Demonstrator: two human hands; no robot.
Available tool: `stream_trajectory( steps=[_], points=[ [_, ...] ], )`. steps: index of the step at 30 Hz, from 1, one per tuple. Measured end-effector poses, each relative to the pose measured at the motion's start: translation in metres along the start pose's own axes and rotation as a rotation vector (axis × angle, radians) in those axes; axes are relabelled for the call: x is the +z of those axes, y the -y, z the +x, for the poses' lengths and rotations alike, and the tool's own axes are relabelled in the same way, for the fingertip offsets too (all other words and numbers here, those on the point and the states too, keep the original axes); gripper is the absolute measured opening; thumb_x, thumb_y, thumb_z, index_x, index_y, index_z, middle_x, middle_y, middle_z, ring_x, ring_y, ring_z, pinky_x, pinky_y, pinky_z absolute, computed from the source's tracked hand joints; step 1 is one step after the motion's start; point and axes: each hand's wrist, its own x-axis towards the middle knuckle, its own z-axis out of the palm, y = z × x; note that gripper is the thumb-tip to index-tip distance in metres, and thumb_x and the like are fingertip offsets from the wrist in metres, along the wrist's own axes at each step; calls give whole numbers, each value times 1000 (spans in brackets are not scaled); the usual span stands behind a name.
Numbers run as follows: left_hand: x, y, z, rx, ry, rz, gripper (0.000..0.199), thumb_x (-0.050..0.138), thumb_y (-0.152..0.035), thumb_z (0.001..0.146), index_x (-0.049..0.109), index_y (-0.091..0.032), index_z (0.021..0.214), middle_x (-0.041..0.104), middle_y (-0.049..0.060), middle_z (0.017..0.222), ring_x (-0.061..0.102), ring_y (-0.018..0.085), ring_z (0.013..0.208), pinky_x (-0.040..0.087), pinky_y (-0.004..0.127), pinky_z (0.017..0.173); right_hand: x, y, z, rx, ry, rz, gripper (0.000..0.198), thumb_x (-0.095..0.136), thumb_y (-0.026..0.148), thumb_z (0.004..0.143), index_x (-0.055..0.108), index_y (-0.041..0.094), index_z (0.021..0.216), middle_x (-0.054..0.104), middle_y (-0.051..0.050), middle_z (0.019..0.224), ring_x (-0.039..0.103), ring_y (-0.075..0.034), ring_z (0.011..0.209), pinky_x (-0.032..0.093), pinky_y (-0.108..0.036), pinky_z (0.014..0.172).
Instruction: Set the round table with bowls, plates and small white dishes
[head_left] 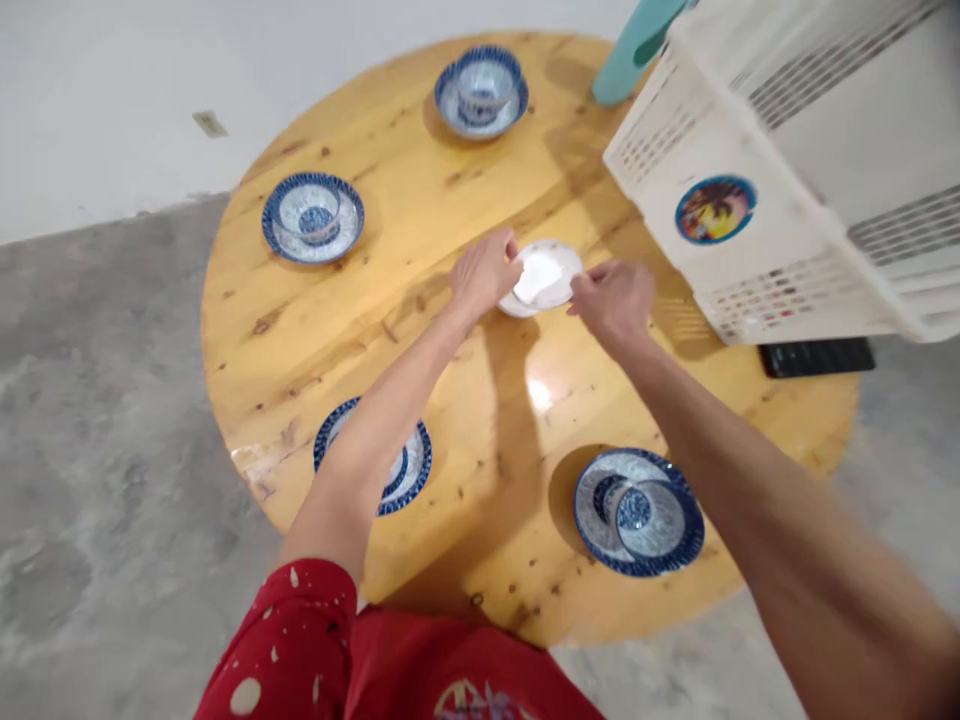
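Observation:
Over the middle of the table, my left hand [486,272] grips the left edge of small white saucers [546,275]. My right hand [616,298] pinches them at the right rim. At least two saucers overlap, one offset toward the lower left; whether they touch the table I cannot tell. Around them stand blue-patterned plates, each with a small bowl on it: a plate [352,238] at the left, one [448,120] at the back, one [679,550] at the front right. My left forearm partly covers another plate [420,465].
A white plastic basket [787,265] with a round sticker stands at the right of the round wooden table [420,350]. Behind it is a teal object [619,75]. A black phone-like device [817,358] lies at the right edge, below the basket.

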Motion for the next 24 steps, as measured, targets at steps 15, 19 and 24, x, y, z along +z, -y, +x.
stream_trajectory(
  steps=[15,19,24],
  points=[
    [-7,1,-231,20,153,-62,11,58,-25,92,67,-19,89,70,1,81,64,19,78,48,31,75,-30,-48,-214,128,173,425,15,62,28,78,70,16,74,66,-4,56,66,-20,56,49,-29,57],
    [30,14,-337,-193,97,-267,11,56,-26,89,66,-20,89,70,0,77,62,17,71,43,27,66,-14,-76,-295,76,291,391,23,58,40,76,67,20,69,65,-4,54,67,-25,61,46,-33,60],
    [76,29,-448,-393,-70,-425,8,57,-24,86,65,-22,85,69,2,74,62,17,67,44,27,64,14,-102,-382,102,478,400,26,53,43,76,65,21,68,71,-7,64,69,-27,67,45,-33,64]
  ],
)
